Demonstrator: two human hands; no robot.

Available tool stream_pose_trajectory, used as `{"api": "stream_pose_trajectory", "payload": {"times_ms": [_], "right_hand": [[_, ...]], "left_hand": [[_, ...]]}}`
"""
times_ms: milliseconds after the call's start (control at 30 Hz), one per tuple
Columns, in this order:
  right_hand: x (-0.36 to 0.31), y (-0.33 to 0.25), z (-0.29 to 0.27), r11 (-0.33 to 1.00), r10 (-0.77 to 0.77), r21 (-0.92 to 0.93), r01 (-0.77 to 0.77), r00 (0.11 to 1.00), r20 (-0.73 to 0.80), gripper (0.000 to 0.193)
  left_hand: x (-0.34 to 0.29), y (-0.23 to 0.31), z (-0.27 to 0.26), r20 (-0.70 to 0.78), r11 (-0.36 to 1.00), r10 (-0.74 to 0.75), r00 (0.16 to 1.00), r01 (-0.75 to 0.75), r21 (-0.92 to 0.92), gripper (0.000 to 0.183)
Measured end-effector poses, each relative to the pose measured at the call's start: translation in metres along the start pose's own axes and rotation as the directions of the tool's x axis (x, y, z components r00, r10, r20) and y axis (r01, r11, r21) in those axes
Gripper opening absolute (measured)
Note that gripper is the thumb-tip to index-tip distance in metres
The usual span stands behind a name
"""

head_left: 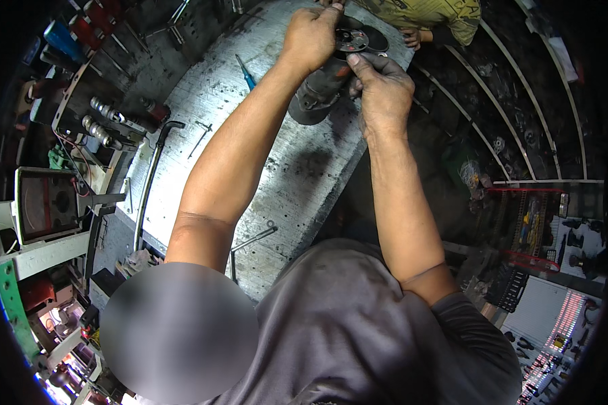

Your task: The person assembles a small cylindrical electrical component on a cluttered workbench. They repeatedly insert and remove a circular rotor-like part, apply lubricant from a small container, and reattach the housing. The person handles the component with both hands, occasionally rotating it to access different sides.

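A dark grey cylindrical motor housing stands on the metal workbench at the far end. On top of it is a round plate with small parts on its face, and a dark ring shows beside it. My left hand reaches to the plate's far left side, fingers pinched together; what is in them is hidden. My right hand is closed at the plate's near edge, thumb against the rim and blackened fingers curled beside the housing.
The workbench carries a blue-handled screwdriver, a bent bar, a T-shaped tool and a wrench. Hand tools hang at the left. Across the bench, another person's hand rests near the corner. Racks stand right.
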State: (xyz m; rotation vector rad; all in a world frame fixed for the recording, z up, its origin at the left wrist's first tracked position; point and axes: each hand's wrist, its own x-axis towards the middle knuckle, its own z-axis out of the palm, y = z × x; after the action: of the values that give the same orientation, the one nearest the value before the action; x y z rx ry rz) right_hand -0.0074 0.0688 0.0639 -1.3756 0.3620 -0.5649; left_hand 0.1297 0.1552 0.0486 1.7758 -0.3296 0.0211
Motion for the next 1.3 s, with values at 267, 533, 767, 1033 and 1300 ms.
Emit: {"api": "stream_pose_trajectory", "payload": {"times_ms": [267, 533, 767, 1033, 1300], "right_hand": [[-0.003, 0.001, 0.007, 0.873, 0.300, 0.402, -0.278, 0.954, 0.010, 0.013], [0.015, -0.024, -0.012, 0.660, -0.315, -0.664, 0.352, 0.932, 0.181, 0.018], [0.023, -0.020, -0.022, 0.691, -0.353, -0.538, 0.483, 0.875, 0.333, 0.011], [0.015, -0.005, -0.021, 0.985, -0.018, -0.162, 0.052, 0.979, 0.202, 0.014], [0.023, -0.014, -0.021, 0.871, -0.152, -0.439, 0.220, 0.971, 0.184, 0.012]], "left_hand": [[0.003, -0.007, 0.004, 0.071, 0.986, 0.007, 0.997, 0.005, -0.167, 0.052], [-0.002, 0.006, -0.002, 0.095, 0.981, 0.072, 0.993, -0.054, -0.185, 0.049], [-0.001, 0.004, -0.005, 0.090, 0.983, 0.096, 0.991, -0.080, -0.166, 0.048], [-0.004, 0.005, -0.002, 0.079, 0.979, 0.009, 0.997, 0.007, -0.203, 0.047], [-0.003, 0.007, -0.004, 0.101, 0.981, 0.084, 0.991, -0.064, -0.183, 0.047]]}}
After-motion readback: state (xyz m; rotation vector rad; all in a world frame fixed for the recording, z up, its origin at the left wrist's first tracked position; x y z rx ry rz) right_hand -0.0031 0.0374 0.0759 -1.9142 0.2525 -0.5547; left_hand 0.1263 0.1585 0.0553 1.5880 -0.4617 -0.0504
